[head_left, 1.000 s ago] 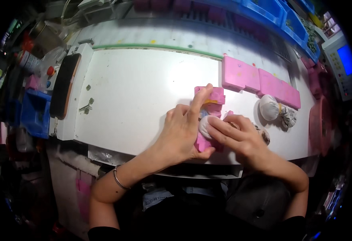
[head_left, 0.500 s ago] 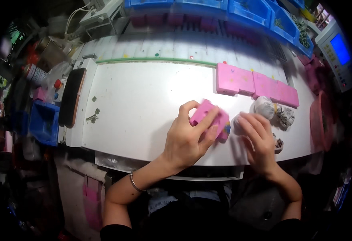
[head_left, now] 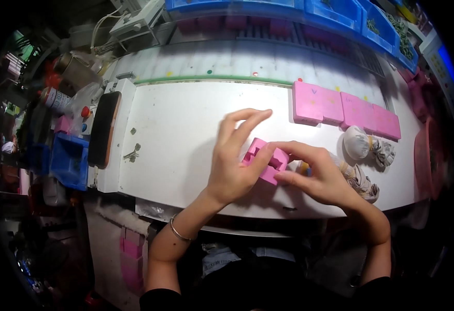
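Note:
Over the near middle of the white tabletop, a small pink rubber mold block [head_left: 272,175] with a notched hollow is between my two hands. My left hand [head_left: 232,166] holds it from the left. Its thumb lies across the block, while two fingers stretch up and away. My right hand [head_left: 317,173] pinches the block's right side between thumb and fingers. Beside the right hand lies a tied white cloth pouch [head_left: 359,181], partly covered by it. Another tied pouch [head_left: 357,143] rests just beyond. A blue and yellow bit [head_left: 303,168] shows behind the right fingers.
Pink mold blocks [head_left: 317,102] stand in a row at the far right. A phone [head_left: 105,129] lies on the left ledge, near a blue bin [head_left: 70,160]. Small greenish pieces [head_left: 132,153] lie on the left tabletop. Blue trays [head_left: 336,15] line the back.
My right hand has moved left from beside the pouches and gripped the pink block. The block has turned, and its hollow now shows. My left fingers have lifted off it, leaving the thumb across.

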Demonstrator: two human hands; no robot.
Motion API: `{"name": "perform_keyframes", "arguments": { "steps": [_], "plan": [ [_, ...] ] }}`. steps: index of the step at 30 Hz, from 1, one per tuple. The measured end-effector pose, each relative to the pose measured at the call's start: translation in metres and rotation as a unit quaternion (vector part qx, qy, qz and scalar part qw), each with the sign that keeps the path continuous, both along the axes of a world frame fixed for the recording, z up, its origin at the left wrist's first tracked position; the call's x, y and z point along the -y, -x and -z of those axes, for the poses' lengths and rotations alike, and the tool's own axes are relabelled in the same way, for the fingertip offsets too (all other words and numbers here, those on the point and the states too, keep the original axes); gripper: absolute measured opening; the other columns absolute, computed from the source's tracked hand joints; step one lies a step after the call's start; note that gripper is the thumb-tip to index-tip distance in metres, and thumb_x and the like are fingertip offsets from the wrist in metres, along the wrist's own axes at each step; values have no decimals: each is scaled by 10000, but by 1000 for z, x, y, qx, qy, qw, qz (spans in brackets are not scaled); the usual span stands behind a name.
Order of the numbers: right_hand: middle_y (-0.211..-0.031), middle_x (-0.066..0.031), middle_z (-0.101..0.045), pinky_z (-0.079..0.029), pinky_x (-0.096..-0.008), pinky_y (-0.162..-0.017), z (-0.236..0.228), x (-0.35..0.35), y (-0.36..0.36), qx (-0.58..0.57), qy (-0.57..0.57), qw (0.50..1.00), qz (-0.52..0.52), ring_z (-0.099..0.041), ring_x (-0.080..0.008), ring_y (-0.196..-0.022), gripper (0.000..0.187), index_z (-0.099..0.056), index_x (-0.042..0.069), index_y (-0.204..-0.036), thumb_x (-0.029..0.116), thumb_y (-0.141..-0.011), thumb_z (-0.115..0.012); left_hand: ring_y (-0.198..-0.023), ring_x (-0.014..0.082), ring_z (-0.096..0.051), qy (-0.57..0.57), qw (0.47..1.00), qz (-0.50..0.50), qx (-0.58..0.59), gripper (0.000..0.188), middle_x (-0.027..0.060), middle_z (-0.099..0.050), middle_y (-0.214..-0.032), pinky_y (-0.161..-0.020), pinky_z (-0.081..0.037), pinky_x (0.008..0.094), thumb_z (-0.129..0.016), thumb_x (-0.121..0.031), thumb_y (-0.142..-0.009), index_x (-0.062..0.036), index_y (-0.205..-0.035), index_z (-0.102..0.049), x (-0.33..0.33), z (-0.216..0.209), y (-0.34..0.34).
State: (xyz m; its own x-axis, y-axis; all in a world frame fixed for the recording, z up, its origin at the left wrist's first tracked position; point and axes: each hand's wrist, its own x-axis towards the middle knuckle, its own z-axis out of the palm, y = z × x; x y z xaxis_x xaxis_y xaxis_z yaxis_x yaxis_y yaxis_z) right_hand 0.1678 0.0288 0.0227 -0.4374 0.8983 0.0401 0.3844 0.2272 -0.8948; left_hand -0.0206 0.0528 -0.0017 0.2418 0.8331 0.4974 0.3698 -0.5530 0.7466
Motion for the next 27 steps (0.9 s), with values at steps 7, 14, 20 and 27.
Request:
{"name": "perform_keyframes", "arguments": {
  "steps": [7,14,20,27],
  "plan": [
    [-833,-123,-651,-476,-286,-694,5,-27,2,-80,157,978,115,-599,-137,-794,222,-585,-45,-1025,149,-933,-531,-1331,409,-264,45,989,129,56,695,205,-228,-1483,-1070,-289,455,-627,-69,-749,-70,-1393,-366,15,25,8],
    [-826,-112,-638,-471,-305,-722,6,-51,-4,-30,178,981,72,-587,-181,-786,297,-604,-49,-1059,209,-947,-509,-1246,379,-384,109,977,177,-55,933,182,-296,-1468,-1038,-295,481,-732,-236,-700,-95,-1464,-216,13,16,13],
    [-1206,-192,-540,-448,-369,-897,-4,15,-55,261,-201,942,72,-544,-335,-1072,454,-508,-34,-1259,84,-835,-620,-1134,329,-452,134,972,157,-116,1019,111,-325,-1466,-972,-328,470,-744,-276,-684,-114,-1479,-128,14,14,22],
    [-1215,-216,-544,-462,-385,-877,9,44,-63,365,-229,899,85,-541,-350,-995,473,-561,-46,-1219,-77,-746,-545,-1161,311,-420,117,970,143,-155,1035,71,-320,-1458,-966,-298,493,-740,-278,-680,-155,-1480,-94,15,10,22]
  ]
}}
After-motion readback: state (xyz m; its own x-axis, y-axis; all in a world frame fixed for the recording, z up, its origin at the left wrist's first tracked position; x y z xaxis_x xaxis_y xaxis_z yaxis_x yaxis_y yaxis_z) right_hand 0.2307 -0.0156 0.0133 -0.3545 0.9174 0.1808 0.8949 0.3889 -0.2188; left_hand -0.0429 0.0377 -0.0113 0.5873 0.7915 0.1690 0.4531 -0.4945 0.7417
